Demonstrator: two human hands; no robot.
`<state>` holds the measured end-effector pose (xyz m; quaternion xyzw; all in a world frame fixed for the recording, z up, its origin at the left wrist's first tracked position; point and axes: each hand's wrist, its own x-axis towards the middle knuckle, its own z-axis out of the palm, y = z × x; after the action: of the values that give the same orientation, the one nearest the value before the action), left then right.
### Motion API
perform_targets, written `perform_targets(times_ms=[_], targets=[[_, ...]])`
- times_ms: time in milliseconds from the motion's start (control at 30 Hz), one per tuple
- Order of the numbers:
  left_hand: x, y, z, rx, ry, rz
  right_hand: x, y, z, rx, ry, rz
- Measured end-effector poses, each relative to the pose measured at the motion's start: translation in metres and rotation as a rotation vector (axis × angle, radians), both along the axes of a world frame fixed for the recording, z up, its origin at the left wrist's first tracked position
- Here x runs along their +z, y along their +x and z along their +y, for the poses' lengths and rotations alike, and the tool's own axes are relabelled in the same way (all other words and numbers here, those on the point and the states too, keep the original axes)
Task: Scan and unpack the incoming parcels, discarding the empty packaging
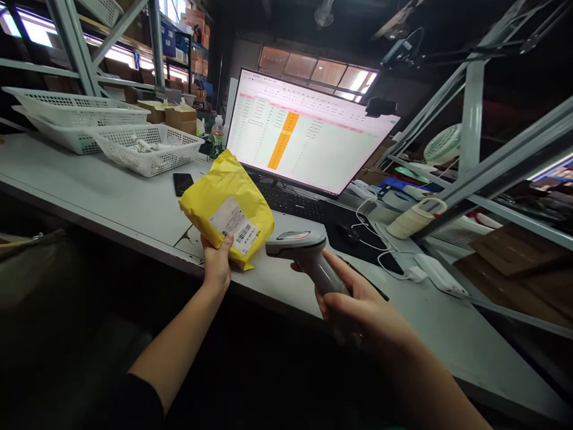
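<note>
My left hand (217,263) grips the lower edge of a yellow padded parcel (224,200), thumb on its white barcode label (235,226). The parcel is held tilted above the front edge of the grey table (111,206). My right hand (358,304) is closed round the handle of a grey barcode scanner (298,246). The scanner's head points left at the label, a short gap away from the parcel.
A monitor (308,134) with a spreadsheet stands behind, with a black keyboard (290,203) and mouse (347,232) in front. White baskets (147,149) sit at the back left, beside a black phone (182,182) and a bottle (216,137). Cables, a tape roll (414,218) and metal shelving are on the right.
</note>
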<state>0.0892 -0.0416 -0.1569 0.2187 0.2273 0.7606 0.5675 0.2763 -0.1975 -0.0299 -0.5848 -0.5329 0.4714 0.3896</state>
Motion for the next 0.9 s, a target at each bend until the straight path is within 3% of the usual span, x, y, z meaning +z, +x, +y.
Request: perform_targets(times_ms=[167, 333, 433, 533, 733, 900], targets=[[-0.003, 0.001, -0.004, 0.007, 0.063, 0.124, 0.014, -0.016, -0.016, 0.065, 0.047, -0.144], [-0.001, 0.0, -0.005, -0.018, 0.028, 0.113, 0.022, -0.01, -0.032, 0.057, 0.08, -0.15], [-0.001, 0.001, -0.003, -0.006, 0.02, 0.088, 0.02, -0.001, -0.027, 0.019, 0.111, -0.154], [-0.001, 0.002, -0.003, 0.015, 0.021, 0.069, 0.001, 0.015, 0.0, -0.057, 0.092, -0.225], [0.004, -0.001, -0.007, 0.036, 0.013, 0.037, -0.062, 0.064, 0.067, -0.151, -0.011, -0.336], [0.007, -0.004, -0.008, 0.002, -0.025, 0.054, -0.074, 0.117, 0.115, -0.22, 0.094, -0.599]])
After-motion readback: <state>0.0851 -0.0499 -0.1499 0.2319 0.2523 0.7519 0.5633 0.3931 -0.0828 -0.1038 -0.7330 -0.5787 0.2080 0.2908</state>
